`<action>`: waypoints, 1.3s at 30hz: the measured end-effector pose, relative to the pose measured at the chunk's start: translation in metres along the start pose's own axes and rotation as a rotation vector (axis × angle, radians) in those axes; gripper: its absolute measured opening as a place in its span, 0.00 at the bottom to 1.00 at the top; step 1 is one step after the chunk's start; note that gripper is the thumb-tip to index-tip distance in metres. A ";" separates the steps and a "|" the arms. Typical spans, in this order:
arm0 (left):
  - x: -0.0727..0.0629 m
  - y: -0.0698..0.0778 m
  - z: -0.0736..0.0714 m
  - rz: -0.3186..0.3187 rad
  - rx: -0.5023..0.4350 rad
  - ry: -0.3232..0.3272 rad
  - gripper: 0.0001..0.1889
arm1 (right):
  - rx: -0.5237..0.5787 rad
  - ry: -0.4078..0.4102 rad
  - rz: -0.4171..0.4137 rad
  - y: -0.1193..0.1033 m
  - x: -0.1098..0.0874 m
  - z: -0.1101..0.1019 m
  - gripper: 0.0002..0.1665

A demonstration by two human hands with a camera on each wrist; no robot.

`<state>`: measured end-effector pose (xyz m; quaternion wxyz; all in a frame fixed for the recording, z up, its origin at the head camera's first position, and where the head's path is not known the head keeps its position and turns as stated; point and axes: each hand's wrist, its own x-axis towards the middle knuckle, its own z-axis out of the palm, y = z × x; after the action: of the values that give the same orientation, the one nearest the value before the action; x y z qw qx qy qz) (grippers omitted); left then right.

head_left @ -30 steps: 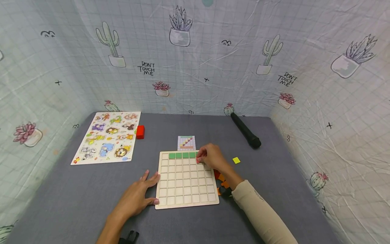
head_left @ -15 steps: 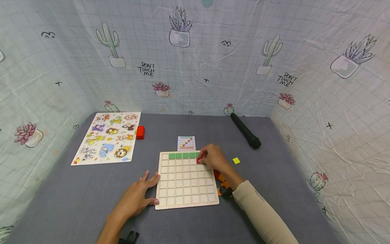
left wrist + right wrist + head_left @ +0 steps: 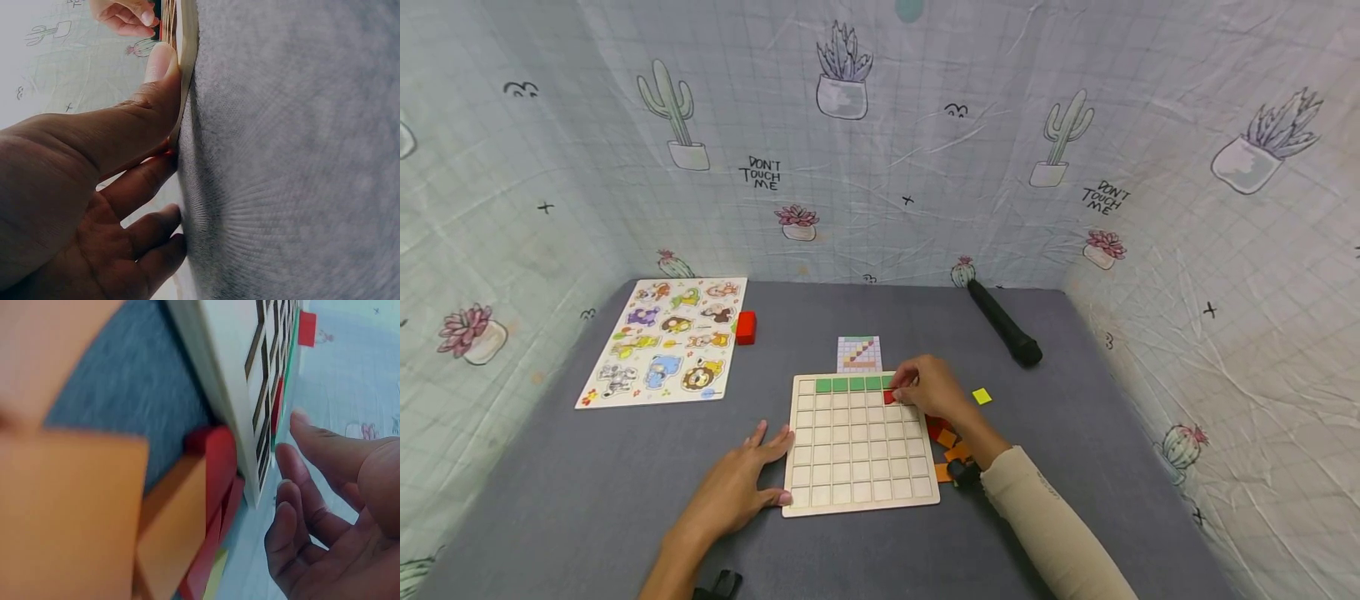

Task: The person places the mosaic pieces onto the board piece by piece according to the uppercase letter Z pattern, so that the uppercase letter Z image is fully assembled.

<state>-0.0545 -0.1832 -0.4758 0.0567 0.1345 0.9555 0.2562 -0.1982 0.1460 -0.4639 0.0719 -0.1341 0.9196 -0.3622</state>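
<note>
A pale wooden grid board (image 3: 861,467) lies flat, with a row of green tiles (image 3: 857,384) along its far edge. Below the right end of that row sits a red tile (image 3: 889,397). My right hand (image 3: 931,389) hovers there, fingertips right beside the tile. In the right wrist view its thumb and fingers stand apart, and the red tile (image 3: 277,406) lies on the board with nothing pinched. On the board's near left side rests my left hand (image 3: 733,485), fingers spread, thumb (image 3: 161,65) at the edge and the other fingertips along the side.
Orange tiles (image 3: 957,452) and red tiles (image 3: 220,462) lie heaped at the board's right edge, partly under the right wrist. A yellow tile (image 3: 982,397) lies farther right. Behind the board are a small pattern card (image 3: 859,353), a black rod-like object (image 3: 1003,323), an animal picture board (image 3: 662,346) and a red block (image 3: 746,327).
My right hand has drawn slightly to the right and towards me, showing more of the red tile. The left hand keeps its place at the board.
</note>
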 end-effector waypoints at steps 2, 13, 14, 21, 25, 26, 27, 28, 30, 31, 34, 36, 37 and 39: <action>0.000 0.000 0.000 -0.002 -0.007 0.001 0.49 | 0.016 0.002 -0.005 0.003 -0.003 -0.006 0.03; 0.000 0.002 0.000 -0.012 -0.035 -0.008 0.48 | -0.027 0.026 0.009 0.037 -0.016 -0.039 0.08; 0.000 0.002 0.000 -0.012 -0.035 -0.008 0.48 | -0.035 0.025 0.011 0.040 -0.018 -0.041 0.08; -0.001 0.003 -0.001 -0.004 -0.026 -0.001 0.48 | -0.124 -0.026 0.042 0.052 -0.028 -0.051 0.11; -0.001 0.002 -0.001 -0.004 -0.022 0.001 0.48 | -0.151 -0.055 0.059 0.054 -0.032 -0.052 0.10; -0.001 0.002 -0.001 -0.004 -0.022 0.000 0.48 | -0.152 -0.060 0.064 0.054 -0.032 -0.052 0.09; -0.001 0.002 0.000 -0.005 -0.022 0.000 0.48 | -0.152 -0.065 0.069 0.054 -0.032 -0.052 0.08; -0.001 0.002 -0.001 -0.004 -0.021 0.000 0.48 | -0.155 -0.067 0.069 0.054 -0.033 -0.052 0.08; -0.001 0.002 0.000 -0.005 -0.019 -0.001 0.48 | -0.155 -0.070 0.075 0.054 -0.033 -0.051 0.07; -0.001 0.002 0.000 -0.005 -0.018 -0.002 0.48 | -0.154 -0.070 0.077 0.053 -0.033 -0.051 0.07; -0.001 0.002 0.000 -0.004 -0.012 -0.003 0.48 | -0.146 -0.067 0.079 0.053 -0.033 -0.051 0.08; -0.001 0.001 0.000 -0.004 -0.009 -0.004 0.48 | -0.136 -0.059 0.078 0.053 -0.033 -0.051 0.09; -0.001 0.001 0.000 -0.005 -0.009 -0.004 0.48 | -0.130 -0.054 0.072 0.053 -0.034 -0.051 0.09; -0.001 0.001 0.000 -0.005 -0.009 -0.002 0.48 | -0.111 -0.042 0.062 0.053 -0.034 -0.051 0.09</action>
<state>-0.0532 -0.1827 -0.4753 0.0589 0.1320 0.9547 0.2603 -0.1881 0.2263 -0.4620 0.0948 -0.1169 0.9403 -0.3052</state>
